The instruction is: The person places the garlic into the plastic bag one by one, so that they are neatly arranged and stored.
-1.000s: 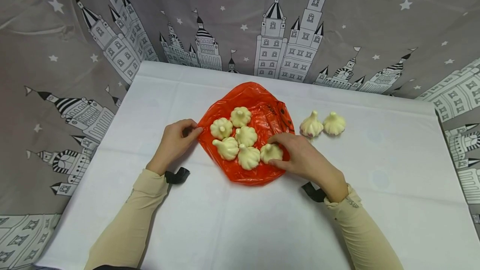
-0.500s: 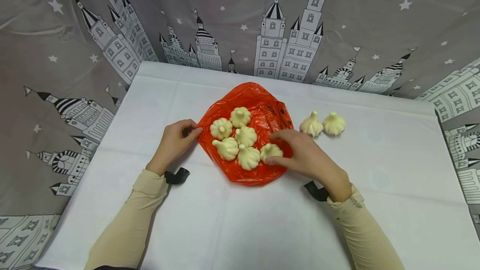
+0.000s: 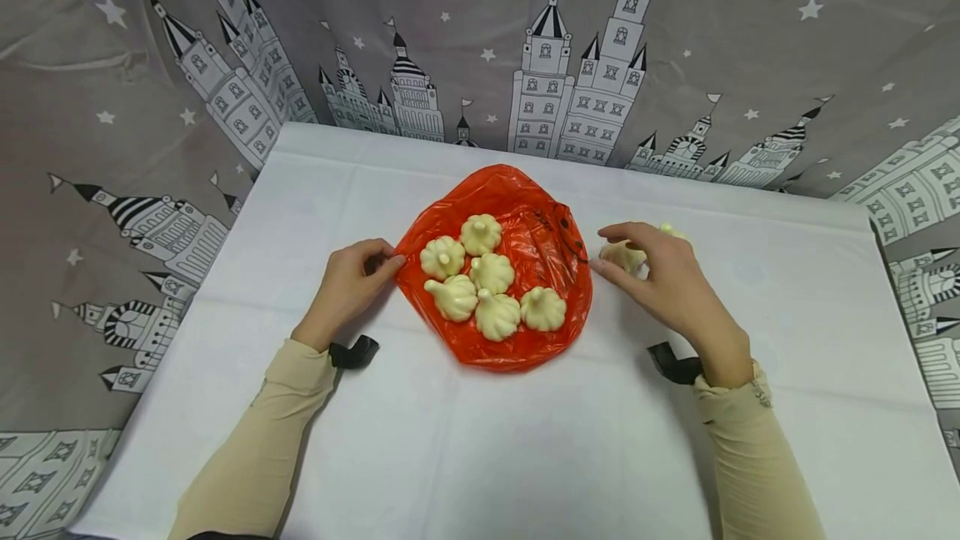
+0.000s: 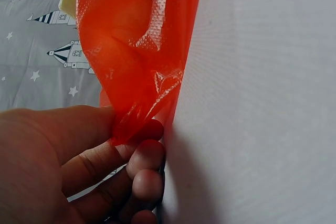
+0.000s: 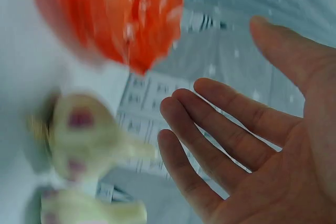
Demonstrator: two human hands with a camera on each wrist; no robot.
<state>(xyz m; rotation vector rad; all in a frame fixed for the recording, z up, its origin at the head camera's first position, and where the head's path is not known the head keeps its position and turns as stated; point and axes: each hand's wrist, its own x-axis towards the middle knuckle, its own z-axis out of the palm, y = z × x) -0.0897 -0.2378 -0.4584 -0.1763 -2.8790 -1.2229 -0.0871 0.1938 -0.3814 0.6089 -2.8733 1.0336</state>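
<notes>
A red plastic bag (image 3: pixel 525 257) lies spread on the table with several pale garlic bulbs (image 3: pixel 498 315) on it. My left hand (image 3: pixel 356 286) pinches the bag's left edge between thumb and fingers; the left wrist view shows the gathered red film (image 4: pixel 142 98) there. To the bag's right, my right hand (image 3: pixel 667 282) is over two more garlic bulbs, partly covering both the nearer bulb (image 3: pixel 622 258) and the farther bulb (image 3: pixel 672 232). In the right wrist view its fingers (image 5: pixel 226 129) are spread, holding nothing, apart from the blurred purple-marked bulb (image 5: pixel 86 135).
White cloth covers the table (image 3: pixel 480 457). A grey curtain (image 3: pixel 465 23) printed with castles and stars hangs behind it and along the sides. Black straps (image 3: pixel 355 352) are on both wrists.
My right hand has let go of the garlic bulb at the bag's right side and moved right, over the two bulbs off the bag. My left hand has stayed at the bag's edge.
</notes>
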